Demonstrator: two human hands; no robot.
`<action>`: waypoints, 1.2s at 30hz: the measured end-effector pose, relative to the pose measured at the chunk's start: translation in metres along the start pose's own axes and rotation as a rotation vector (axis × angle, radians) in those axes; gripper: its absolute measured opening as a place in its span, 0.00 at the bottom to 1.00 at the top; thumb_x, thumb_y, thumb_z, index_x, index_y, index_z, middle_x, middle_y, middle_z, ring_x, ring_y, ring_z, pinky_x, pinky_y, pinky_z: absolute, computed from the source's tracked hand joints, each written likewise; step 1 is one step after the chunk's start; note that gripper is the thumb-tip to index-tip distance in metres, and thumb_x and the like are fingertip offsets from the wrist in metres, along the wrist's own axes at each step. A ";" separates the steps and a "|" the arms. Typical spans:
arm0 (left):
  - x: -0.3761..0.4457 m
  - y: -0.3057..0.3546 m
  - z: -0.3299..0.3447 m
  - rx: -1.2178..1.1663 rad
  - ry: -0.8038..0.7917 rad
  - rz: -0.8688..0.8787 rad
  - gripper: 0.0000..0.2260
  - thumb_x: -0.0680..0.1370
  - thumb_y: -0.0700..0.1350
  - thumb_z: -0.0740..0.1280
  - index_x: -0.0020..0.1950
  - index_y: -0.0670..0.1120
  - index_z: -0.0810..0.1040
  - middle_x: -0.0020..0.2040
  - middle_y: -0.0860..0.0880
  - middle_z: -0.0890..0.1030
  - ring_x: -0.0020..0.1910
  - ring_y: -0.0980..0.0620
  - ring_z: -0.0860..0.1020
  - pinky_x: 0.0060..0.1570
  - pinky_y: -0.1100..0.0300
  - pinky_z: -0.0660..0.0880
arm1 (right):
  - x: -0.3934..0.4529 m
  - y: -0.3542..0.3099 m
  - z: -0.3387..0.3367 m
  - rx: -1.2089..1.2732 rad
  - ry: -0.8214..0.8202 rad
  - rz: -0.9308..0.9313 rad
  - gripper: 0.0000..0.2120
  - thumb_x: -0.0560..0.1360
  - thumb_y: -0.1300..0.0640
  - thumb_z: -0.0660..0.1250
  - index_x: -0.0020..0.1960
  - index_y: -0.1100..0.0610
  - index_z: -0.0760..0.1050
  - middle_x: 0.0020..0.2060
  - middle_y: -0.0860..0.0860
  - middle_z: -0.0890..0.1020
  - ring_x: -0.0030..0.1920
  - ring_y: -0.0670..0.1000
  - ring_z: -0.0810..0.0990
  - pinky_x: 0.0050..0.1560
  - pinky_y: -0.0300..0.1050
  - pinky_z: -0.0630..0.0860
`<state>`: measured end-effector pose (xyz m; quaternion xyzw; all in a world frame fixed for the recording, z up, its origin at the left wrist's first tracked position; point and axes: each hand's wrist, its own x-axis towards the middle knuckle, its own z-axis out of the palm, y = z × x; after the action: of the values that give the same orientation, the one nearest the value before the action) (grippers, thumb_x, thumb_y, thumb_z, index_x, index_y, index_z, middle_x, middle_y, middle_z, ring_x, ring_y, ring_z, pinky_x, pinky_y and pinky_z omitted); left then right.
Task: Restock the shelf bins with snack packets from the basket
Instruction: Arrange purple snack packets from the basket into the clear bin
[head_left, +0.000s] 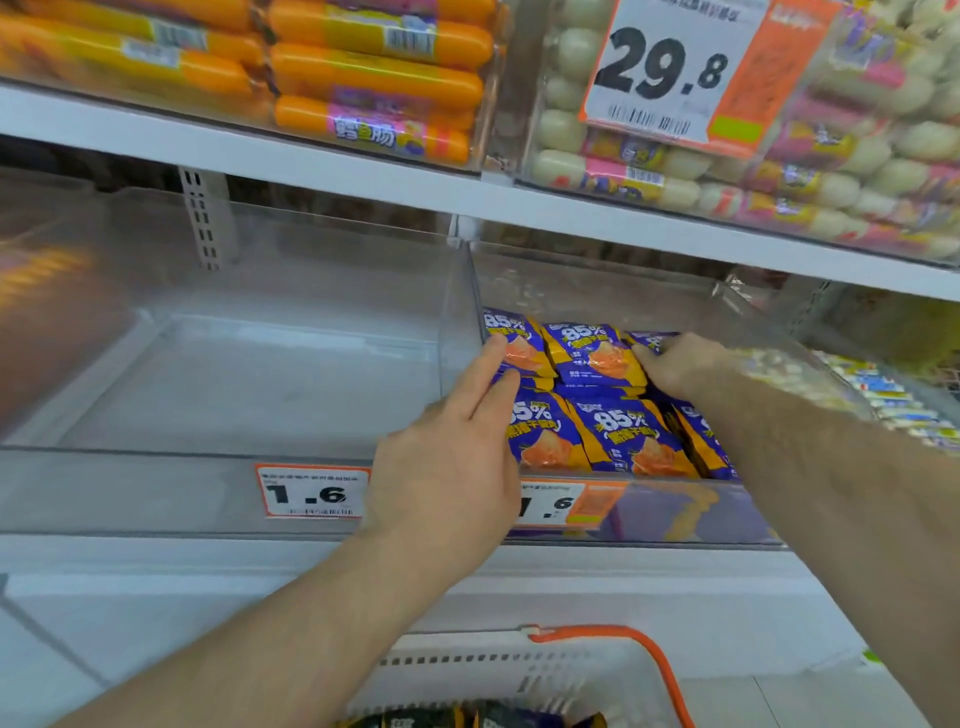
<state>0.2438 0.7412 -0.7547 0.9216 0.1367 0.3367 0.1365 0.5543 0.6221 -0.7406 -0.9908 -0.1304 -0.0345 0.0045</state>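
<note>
Hands (566, 410) pressing purple snack packets (592, 353) in bin (675, 512)

Two bare forearms come into view from the bottom edge, and neither carries a sleeve, cuff, watch, bracelet or glove anywhere along its visible length. The bare left hand (447, 462) has no ring on its fingers, and its nails are short and unpainted. The bare right hand (680, 364) is just as unadorned, with its knuckles and the back of the hand showing. Fine dark hair runs along the right forearm up to the wrist; the left forearm looks smoother. No other part of the person shows.
</note>
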 end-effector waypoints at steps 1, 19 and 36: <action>0.000 0.001 -0.001 -0.007 -0.001 -0.004 0.23 0.67 0.43 0.69 0.62 0.44 0.79 0.72 0.50 0.72 0.35 0.46 0.81 0.24 0.56 0.73 | 0.001 -0.001 0.000 -0.006 -0.025 -0.009 0.31 0.81 0.36 0.49 0.61 0.60 0.77 0.59 0.60 0.79 0.59 0.61 0.77 0.53 0.49 0.73; -0.021 0.002 -0.015 -0.173 0.127 0.237 0.16 0.68 0.44 0.65 0.56 0.50 0.71 0.57 0.48 0.68 0.53 0.45 0.71 0.50 0.50 0.73 | -0.141 -0.022 -0.038 0.468 0.690 -0.414 0.18 0.76 0.52 0.59 0.30 0.53 0.61 0.27 0.55 0.70 0.33 0.60 0.72 0.35 0.47 0.59; -0.115 -0.054 -0.047 0.253 -1.382 0.072 0.17 0.82 0.45 0.58 0.70 0.45 0.72 0.64 0.48 0.76 0.59 0.48 0.75 0.52 0.56 0.71 | -0.389 -0.082 0.212 0.314 -0.846 -0.608 0.17 0.80 0.48 0.62 0.35 0.53 0.67 0.31 0.53 0.72 0.32 0.52 0.71 0.43 0.52 0.73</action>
<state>0.1199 0.7588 -0.8060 0.9372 0.0262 -0.3402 0.0727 0.1728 0.6048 -0.9789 -0.8233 -0.4052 0.3873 0.0894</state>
